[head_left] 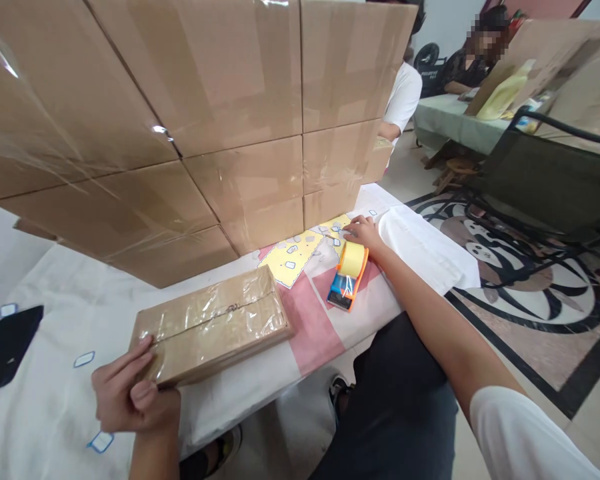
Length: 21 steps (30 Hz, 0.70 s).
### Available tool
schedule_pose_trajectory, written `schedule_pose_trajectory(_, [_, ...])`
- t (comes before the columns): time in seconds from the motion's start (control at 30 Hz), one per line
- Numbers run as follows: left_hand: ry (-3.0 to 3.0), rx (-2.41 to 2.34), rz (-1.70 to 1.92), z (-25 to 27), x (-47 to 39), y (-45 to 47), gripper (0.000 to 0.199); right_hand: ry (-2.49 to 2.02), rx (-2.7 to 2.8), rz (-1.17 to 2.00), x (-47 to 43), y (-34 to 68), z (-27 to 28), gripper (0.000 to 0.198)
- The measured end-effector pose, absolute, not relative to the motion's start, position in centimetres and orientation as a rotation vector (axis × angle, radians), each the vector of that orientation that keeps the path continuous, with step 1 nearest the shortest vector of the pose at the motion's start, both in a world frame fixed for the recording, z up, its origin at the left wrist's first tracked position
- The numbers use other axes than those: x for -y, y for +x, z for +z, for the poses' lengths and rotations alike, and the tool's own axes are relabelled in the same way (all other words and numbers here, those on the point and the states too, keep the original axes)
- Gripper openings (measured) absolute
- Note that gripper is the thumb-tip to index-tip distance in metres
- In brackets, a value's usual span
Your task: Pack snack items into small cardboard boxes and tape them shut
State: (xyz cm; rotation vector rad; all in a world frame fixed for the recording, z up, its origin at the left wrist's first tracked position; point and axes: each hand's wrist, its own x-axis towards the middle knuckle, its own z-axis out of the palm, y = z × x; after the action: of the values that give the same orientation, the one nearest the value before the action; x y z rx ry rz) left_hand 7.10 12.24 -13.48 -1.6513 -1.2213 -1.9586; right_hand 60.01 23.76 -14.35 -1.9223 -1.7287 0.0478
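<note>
A long, flat cardboard box (215, 320), with clear tape over its top, lies on the table before me. My left hand (130, 393) is at the box's near left corner, its fingertips on the top edge and its other fingers curled. Beyond the box lie yellow patterned sheets (293, 260) with small pale labels on them. My right hand (364, 232) rests at the far end of these sheets, fingers spread. Just below it is an orange and blue tape dispenser (349, 277) holding a yellowish roll of tape.
A wall of stacked, taped cartons (240, 87) stands along the table's far side. A black phone-like object (10, 347) lies at left on the pale tablecloth (55, 293). Rightward are a dark folding chair (535, 160), another table (440, 113) and a seated person (467, 67).
</note>
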Motion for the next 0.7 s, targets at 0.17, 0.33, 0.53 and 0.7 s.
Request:
schedule_pose_trajectory(0.17, [-1.655,1.195,-1.997,-12.9,-12.0,7.8,0.026,-1.917,1.678,0.068,-23.8,59.9,-14.2,0.015])
schedule_pose_trajectory(0.33, [-1.656,1.152,-2.026,-12.8,-12.0,8.1,0.025,-1.844,1.578,0.165,-23.6,60.0,-13.9,0.013])
schedule_pose_trajectory(0.53, [-1.579,1.330,-1.986,-12.6,-12.0,8.1,0.032,-1.782,1.444,0.259,-23.2,59.7,-13.6,0.016])
schedule_pose_trajectory(0.7, [-1.597,1.277,-2.033,-12.3,-12.0,8.4,0.029,-1.727,1.447,0.286,-23.0,59.5,-13.3,0.014])
